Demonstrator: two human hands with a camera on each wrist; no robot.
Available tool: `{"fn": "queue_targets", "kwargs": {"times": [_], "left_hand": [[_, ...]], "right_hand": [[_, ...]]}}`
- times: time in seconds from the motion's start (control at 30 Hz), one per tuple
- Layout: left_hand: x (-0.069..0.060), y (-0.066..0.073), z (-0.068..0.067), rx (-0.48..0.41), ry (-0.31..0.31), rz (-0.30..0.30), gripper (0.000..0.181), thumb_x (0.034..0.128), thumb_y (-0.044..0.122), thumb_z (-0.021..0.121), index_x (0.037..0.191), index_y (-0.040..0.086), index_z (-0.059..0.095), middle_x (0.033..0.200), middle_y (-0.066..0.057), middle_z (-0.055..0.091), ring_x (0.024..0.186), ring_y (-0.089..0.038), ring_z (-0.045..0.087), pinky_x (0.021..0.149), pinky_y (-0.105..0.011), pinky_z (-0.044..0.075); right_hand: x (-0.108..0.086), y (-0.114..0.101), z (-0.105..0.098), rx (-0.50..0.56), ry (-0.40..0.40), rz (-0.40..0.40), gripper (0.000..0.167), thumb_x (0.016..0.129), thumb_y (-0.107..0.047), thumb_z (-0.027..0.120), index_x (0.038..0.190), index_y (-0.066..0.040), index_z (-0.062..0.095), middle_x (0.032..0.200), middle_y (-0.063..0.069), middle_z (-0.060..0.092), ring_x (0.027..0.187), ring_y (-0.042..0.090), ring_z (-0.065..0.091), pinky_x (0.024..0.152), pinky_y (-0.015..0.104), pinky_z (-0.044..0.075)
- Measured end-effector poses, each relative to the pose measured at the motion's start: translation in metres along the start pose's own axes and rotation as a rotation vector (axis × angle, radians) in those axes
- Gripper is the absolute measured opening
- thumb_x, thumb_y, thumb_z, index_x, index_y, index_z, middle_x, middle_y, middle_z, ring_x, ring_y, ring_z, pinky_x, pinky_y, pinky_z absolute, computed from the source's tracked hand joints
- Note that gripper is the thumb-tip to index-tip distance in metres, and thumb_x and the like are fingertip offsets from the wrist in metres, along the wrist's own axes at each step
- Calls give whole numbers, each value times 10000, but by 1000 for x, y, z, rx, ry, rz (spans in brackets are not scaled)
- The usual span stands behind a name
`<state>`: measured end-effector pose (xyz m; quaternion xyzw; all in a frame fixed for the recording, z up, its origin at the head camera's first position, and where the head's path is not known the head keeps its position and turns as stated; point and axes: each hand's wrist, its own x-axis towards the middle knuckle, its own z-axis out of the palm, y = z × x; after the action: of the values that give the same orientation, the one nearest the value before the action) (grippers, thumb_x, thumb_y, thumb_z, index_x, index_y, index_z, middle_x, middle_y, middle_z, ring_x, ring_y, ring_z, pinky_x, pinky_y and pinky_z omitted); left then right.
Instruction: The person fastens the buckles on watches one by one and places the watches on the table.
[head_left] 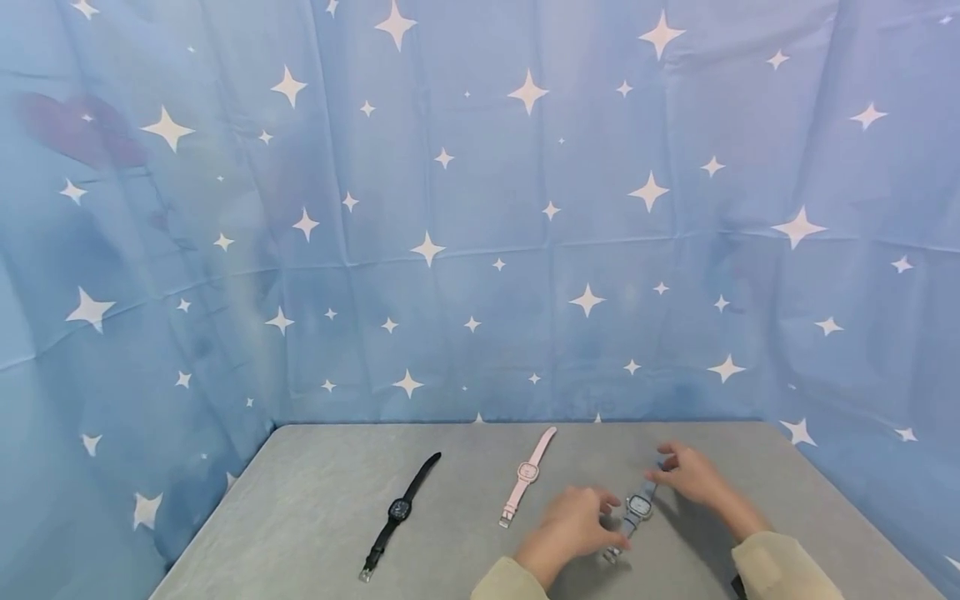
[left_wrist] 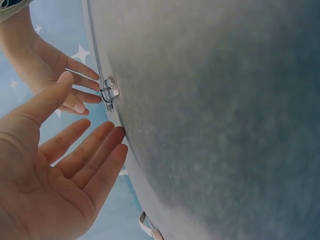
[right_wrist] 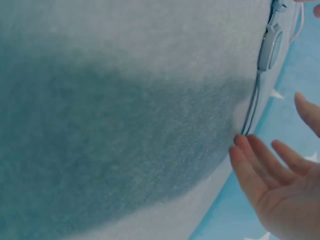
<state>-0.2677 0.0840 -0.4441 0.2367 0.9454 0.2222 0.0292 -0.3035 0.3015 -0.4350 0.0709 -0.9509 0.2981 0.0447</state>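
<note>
A blue-grey wristwatch (head_left: pixel 639 506) with a squarish case lies slantwise on the grey table, its strap stretched out. My left hand (head_left: pixel 573 525) is beside the buckle end, thumb and fingers spread; its palm (left_wrist: pixel 60 185) shows bare in the left wrist view. At the far strap end is my right hand (head_left: pixel 693 475), its fingertips at or touching the strap. The right wrist view has that hand (right_wrist: pixel 285 185) with extended fingers just below the strap, and the watch case (right_wrist: pixel 270 47) edge-on. Whether the fingertips press the strap I cannot tell.
A pink wristwatch (head_left: pixel 528 472) lies left of the blue-grey one, and a black wristwatch (head_left: pixel 400 509) farther left, both stretched out at a similar slant. Behind the grey table (head_left: pixel 315 467) hangs a blue curtain (head_left: pixel 480 200) with white stars.
</note>
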Motion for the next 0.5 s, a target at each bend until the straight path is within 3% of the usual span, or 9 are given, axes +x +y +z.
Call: {"fn": "queue_targets", "kwargs": {"times": [0.1, 0.3, 0.5], "left_hand": [[-1, 2, 0, -30, -36, -3, 441, 631, 445, 763, 1039, 354, 623, 885, 196, 623, 794, 32, 551, 680, -204, 448], [-4, 4, -1, -63, -35, 2, 404, 629, 410, 777, 1002, 334, 641, 862, 174, 636, 776, 35, 554, 690, -193, 444], [-3, 3, -1, -78, -46, 5, 382, 636, 387, 778, 991, 327, 651, 850, 165, 640, 759, 33, 555, 674, -198, 446]], "right_hand": [[-1, 1, 0, 28, -7, 39, 613, 788, -264, 671, 1147, 168, 426, 959, 296, 560, 837, 365, 568, 660, 444, 478], [-4, -3, 0, 160, -24, 126, 593, 811, -200, 644, 1165, 195, 379, 965, 319, 525, 741, 272, 595, 612, 358, 507], [-3, -2, 1, 342, -36, 225, 599, 840, -169, 606, 1197, 215, 314, 987, 350, 500, 803, 333, 598, 651, 360, 512]]}}
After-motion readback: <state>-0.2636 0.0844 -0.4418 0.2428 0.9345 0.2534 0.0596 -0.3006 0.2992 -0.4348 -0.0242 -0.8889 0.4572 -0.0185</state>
